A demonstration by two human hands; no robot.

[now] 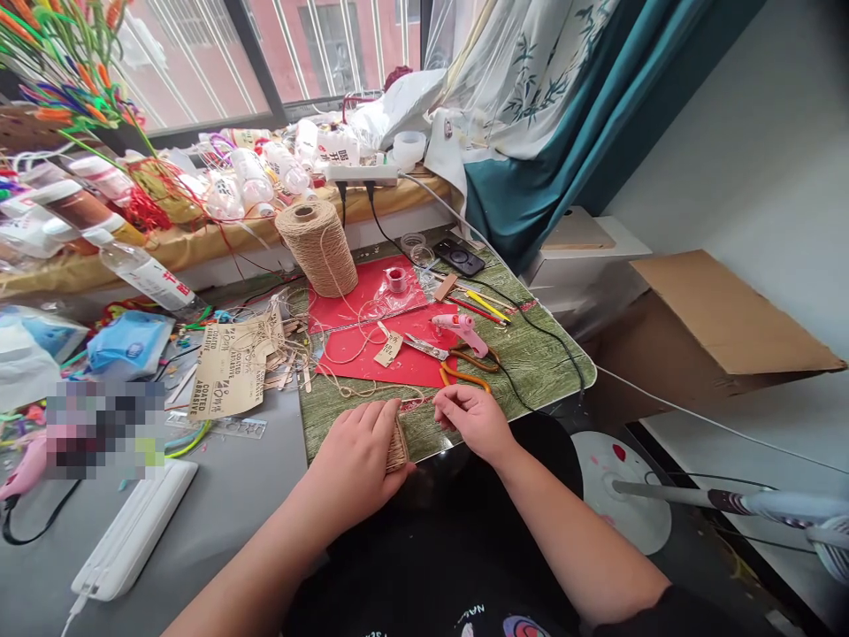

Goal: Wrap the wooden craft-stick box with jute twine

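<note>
My left hand (358, 456) is closed around a small block wrapped in twine (396, 449), at the table's front edge. Most of the block is hidden under the fingers. Just to the right, my right hand (474, 420) pinches a strand of jute twine between thumb and fingers; the exact grip is partly hidden. The strand loops over red sheets (358, 349) from a large twine spool (318, 248) standing upright behind. Scissors with orange handles (464, 361) lie open beyond my right hand, beside a pink glue gun (461, 333).
A black phone (460, 257), pencils (487, 305) and a clear tape roll (396, 280) lie farther back. Sandpaper (229, 372) and wooden sticks are at left, near a white power bank-like bar (136, 531). Bottles crowd the sill. A cardboard box (736, 314) stands right.
</note>
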